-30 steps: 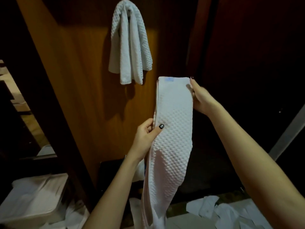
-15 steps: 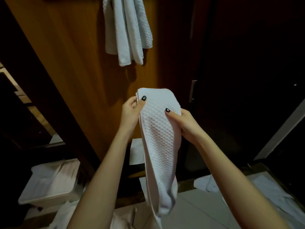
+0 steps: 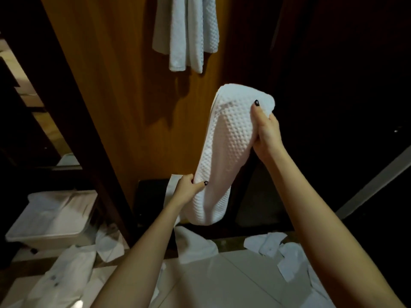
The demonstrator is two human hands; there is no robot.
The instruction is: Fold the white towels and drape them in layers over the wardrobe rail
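Wardrobe: folding nearly done

Before the wooden panel (image 3: 115,96), the folded towel (image 3: 224,152) is pinched at its top by the right hand (image 3: 265,132) and gripped lower by the left hand (image 3: 186,188). Next, it should probably be lifted over the hung towel (image 3: 186,30) above.

A warm-lit orange wood panel (image 3: 106,96) is seen ahead, edged at its left by a dark wood post (image 3: 66,107). The right side is lost in shadow and crossed by a grey strip (image 3: 373,185). Pale floor tiles (image 3: 211,283) are laid below, and a white bin (image 3: 49,241) is set at the left.
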